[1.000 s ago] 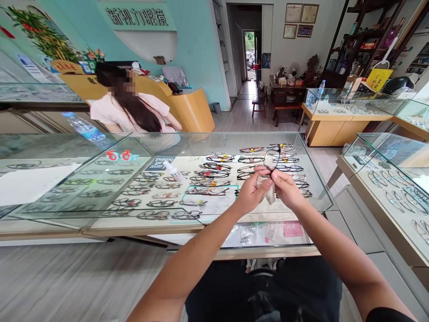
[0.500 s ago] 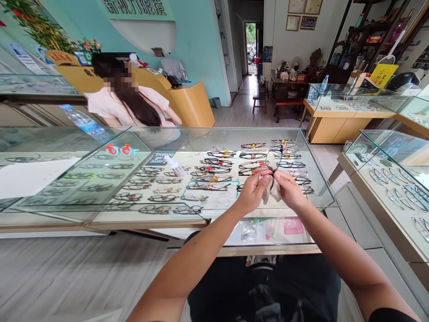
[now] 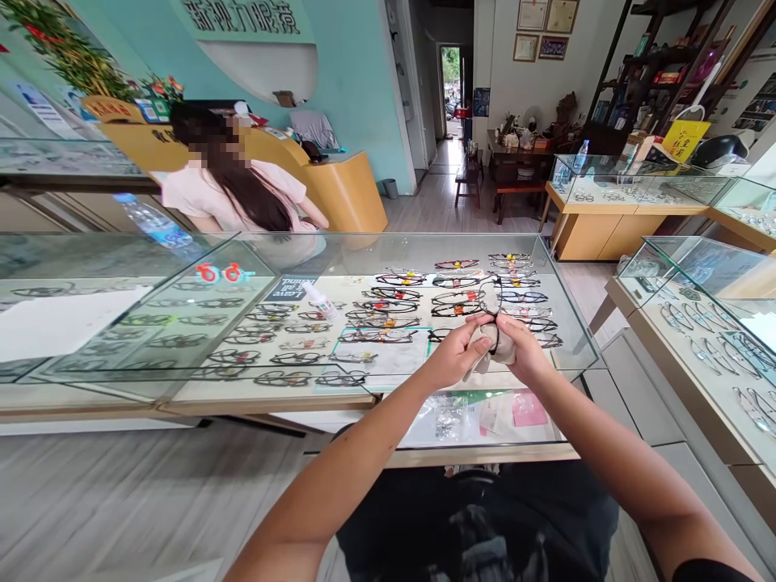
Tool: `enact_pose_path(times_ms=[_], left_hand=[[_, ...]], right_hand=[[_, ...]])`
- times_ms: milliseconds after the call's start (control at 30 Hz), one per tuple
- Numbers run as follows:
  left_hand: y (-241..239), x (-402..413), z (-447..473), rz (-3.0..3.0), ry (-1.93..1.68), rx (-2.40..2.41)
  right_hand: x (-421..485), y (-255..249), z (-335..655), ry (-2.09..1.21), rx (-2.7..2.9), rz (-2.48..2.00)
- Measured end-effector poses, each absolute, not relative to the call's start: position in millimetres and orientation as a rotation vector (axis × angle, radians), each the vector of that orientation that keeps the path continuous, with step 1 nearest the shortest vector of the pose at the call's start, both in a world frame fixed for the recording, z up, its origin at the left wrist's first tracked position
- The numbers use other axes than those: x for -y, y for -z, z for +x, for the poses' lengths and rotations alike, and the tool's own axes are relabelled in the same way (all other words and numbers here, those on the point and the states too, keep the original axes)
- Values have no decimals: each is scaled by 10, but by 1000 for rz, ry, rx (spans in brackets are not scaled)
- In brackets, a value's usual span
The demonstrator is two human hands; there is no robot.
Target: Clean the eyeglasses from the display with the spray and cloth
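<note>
Above the glass counter my two hands meet, both closed. My left hand (image 3: pixel 461 353) pinches a beige cleaning cloth (image 3: pixel 504 347) with its thumb and fingers. My right hand (image 3: pixel 526 349) grips a pair of dark-rimmed eyeglasses (image 3: pixel 494 327) close beside the left fingers. Part of the cloth stands up at the upper rim, and more of it bunches below around the lower part. Fingers and cloth hide most of the glasses. Beneath the hands, rows of spectacle frames (image 3: pixel 397 294) lie inside the display case (image 3: pixel 339 396).
A small white bottle (image 3: pixel 319 301) stands on the glass, left of my hands. Farther left are red-and-blue toy-like glasses (image 3: pixel 219 273), a white sheet (image 3: pixel 66 323) and a water bottle (image 3: pixel 156 224). A person (image 3: pixel 236 182) sits beyond the counter. Another display case (image 3: pixel 697 323) is at right.
The cloth has come up over the glasses' upper rim, which showed bare before. More cloth now bunches beneath the fingers. Both hands stay close together over the counter.
</note>
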State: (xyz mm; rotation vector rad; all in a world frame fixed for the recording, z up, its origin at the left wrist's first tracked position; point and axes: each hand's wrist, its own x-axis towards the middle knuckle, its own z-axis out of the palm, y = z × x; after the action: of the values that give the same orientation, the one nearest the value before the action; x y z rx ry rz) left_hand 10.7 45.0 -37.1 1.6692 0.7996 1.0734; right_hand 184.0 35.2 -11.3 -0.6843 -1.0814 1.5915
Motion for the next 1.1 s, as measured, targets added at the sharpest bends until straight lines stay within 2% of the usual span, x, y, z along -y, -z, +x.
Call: enact_pose_path(times_ms=[167, 300, 467, 600, 700, 900, 1100], left_hand=[[368, -256, 156, 1654, -1103, -797], [189, -80, 160, 1757, -1183, -772], [-426, -97, 153, 1935, -1341, -757], [-1078, -179, 233, 1957, -1622, -620], [-1345, -158, 304, 1874, -1781, -581], [-1322, -132, 294, 1920, -1885, -549], [-1369, -117, 193, 1877, -1624, -545]], right_hand=[[-192, 82, 1822, -1595, 1099, -669], [-51, -98, 1845, -1549, 1200, -617], [-88, -641, 1876, -1369, 1451, -477], [-144, -1270, 1803, -1070, 1580, -371], [-71, -1577, 1696, -956, 1585, -328], [14, -1546, 1652, -1014, 1544, -339], [-51, -1466, 1740, -1089, 1502, -400]])
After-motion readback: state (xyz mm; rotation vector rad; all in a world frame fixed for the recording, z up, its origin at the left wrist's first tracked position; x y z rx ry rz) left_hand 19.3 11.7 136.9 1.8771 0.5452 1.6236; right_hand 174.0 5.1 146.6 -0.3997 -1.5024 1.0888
